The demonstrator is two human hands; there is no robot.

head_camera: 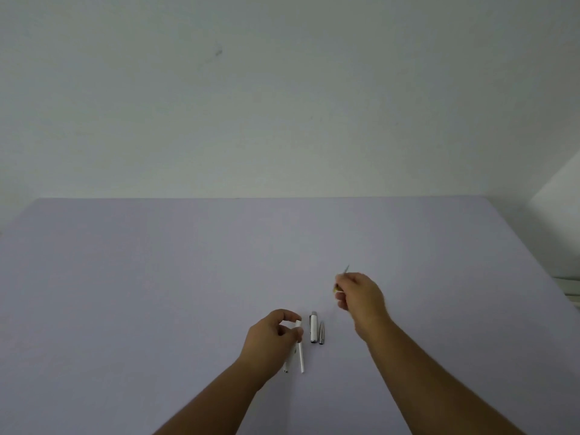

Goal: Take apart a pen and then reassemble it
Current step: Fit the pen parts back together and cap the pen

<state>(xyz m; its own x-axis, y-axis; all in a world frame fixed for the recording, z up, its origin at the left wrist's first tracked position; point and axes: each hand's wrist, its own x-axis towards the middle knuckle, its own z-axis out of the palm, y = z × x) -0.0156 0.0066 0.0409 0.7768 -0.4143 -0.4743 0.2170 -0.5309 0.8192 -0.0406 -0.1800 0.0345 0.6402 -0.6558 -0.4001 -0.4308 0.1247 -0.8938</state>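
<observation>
On the pale lilac bench [188, 277], seen from the head camera, the pen lies in pieces between the two forearms. The left hand [276, 335] is curled, its thumb and fingertips closed round the upper end of a white plastic pen barrel [299, 346], whose lower end points back toward the person; a second slim white piece [287, 365] shows just below that hand, partly hidden, so what it is cannot be told. Just to the right of the barrel, apart from it, a short white-and-silver cap section with a clip [313, 327] rests on the bench, and a small silver tapered tip piece [321, 333] lies just beside that. The right hand [361, 296] is raised farther out and to the right, pinched shut on a thin metal refill [342, 277], whose grey point sticks up past the knuckles and whose yellowish end shows below the thumb. The step in hand looks like feeding the refill into the barrel, or drawing it away. To do it well, keep the barrel steady, bring the refill into line with its open end, and slide it without bending; the loose silver parts could roll if knocked.
</observation>
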